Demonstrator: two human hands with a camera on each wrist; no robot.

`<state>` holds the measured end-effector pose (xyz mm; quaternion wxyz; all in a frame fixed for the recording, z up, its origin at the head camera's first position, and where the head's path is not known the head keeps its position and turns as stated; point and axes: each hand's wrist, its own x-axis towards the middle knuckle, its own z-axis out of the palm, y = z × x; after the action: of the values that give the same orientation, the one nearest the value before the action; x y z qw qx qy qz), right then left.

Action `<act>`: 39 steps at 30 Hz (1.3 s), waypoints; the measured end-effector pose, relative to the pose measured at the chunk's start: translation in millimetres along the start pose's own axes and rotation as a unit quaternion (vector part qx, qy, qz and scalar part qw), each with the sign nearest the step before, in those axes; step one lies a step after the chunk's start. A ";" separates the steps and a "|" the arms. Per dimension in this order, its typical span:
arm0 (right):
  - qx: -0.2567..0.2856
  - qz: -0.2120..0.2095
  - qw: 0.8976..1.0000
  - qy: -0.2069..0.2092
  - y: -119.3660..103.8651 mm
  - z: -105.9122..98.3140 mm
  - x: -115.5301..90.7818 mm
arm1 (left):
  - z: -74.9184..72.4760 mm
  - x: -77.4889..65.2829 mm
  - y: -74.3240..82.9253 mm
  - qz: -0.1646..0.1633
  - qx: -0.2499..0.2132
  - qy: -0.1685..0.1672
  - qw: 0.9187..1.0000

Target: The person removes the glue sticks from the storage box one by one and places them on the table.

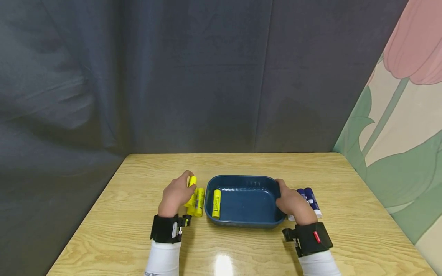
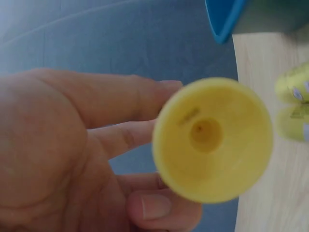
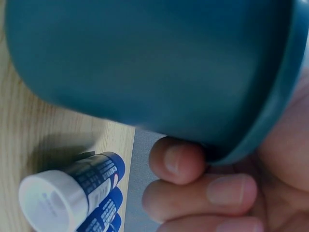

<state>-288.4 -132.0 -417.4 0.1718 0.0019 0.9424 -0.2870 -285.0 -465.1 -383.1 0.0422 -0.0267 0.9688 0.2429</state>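
Note:
My left hand (image 1: 175, 193) pinches a yellow glue stick (image 1: 192, 181) between thumb and fingers, left of the blue dish (image 1: 248, 203). In the left wrist view, the round hollow end of that glue stick (image 2: 241, 145) faces the camera. More yellow glue sticks (image 1: 199, 202) stand side by side on the table just below it, partly covered. Inside the dish, near its left wall, lies another yellow glue stick (image 1: 216, 204). My right hand (image 1: 293, 201) grips the dish's right rim, its fingers (image 3: 227, 188) curled under the edge in the right wrist view.
Several dark blue glue sticks (image 1: 312, 201) with white ends lie right of the dish, partly hidden by my right hand. Light wood covers the tabletop (image 1: 221, 163). A dark curtain (image 1: 207, 76) hangs behind it, and a flower-patterned panel (image 1: 397, 153) borders the right side.

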 end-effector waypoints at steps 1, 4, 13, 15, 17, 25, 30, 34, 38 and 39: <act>0.000 0.000 1.000 0.000 -0.2 -0.1 0.0 | -0.2 0.4 -1.7 -0.003 0.000 0.000 1.000; -0.003 0.000 1.000 0.000 -0.4 -0.5 0.2 | -0.1 2.1 -6.5 -0.010 -0.001 -0.002 1.000; -0.012 -0.006 1.000 0.002 -1.1 -0.8 -0.5 | 6.6 8.9 -25.1 -0.034 -0.023 -0.021 0.999; -0.012 -0.004 1.000 0.002 -1.4 -0.7 -0.1 | 8.3 10.0 -28.9 -0.041 -0.031 -0.025 0.998; -0.011 -0.004 1.000 0.002 -1.7 -0.5 0.0 | 9.8 11.0 -32.4 -0.048 -0.035 -0.030 0.998; -0.010 -0.003 1.000 0.002 -2.8 0.4 0.3 | 20.0 17.2 -44.4 -0.065 -0.043 -0.049 0.996; -0.010 -0.005 1.000 0.002 -2.9 1.0 0.1 | 27.6 21.2 -48.8 -0.076 -0.046 -0.052 0.995; -0.008 -0.005 1.000 0.002 -3.0 1.4 -0.3 | 31.1 22.8 -52.6 -0.077 -0.045 -0.053 0.995; -0.010 -0.003 1.000 0.000 -3.7 0.8 -0.8 | 32.9 23.6 -54.9 -0.079 -0.042 -0.054 0.994; -0.010 -0.003 1.000 0.000 -3.9 0.6 -0.8 | 33.2 23.8 -55.0 -0.080 -0.043 -0.053 0.994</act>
<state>-287.9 -135.5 -415.5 0.1707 -0.0021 0.9452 -0.2784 -302.4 -498.5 -440.2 0.1121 -0.0931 0.9486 0.2808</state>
